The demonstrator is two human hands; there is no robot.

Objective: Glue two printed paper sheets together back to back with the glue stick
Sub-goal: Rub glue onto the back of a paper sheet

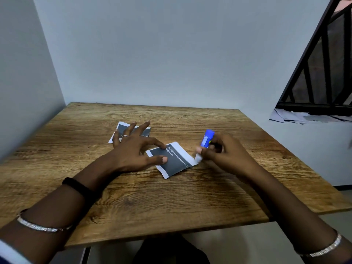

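A small printed sheet (pixel 176 161), dark with white text and a white border, lies face up in the middle of the wooden table (pixel 171 202). My left hand (pixel 133 149) rests on its left part, thumb and forefinger pressing it down, other fingers spread. A second, similar sheet (pixel 122 128) lies further back on the left, partly hidden behind my left fingers. My right hand (pixel 222 151) grips a blue glue stick (pixel 206 140), tilted, with its white end at the near sheet's right edge.
Grey walls close off the table at the back and left. On the right, a ledge (pixel 304 117) holds loose papers below a black metal grille (pixel 323 63). The table's front edge lies near my lap.
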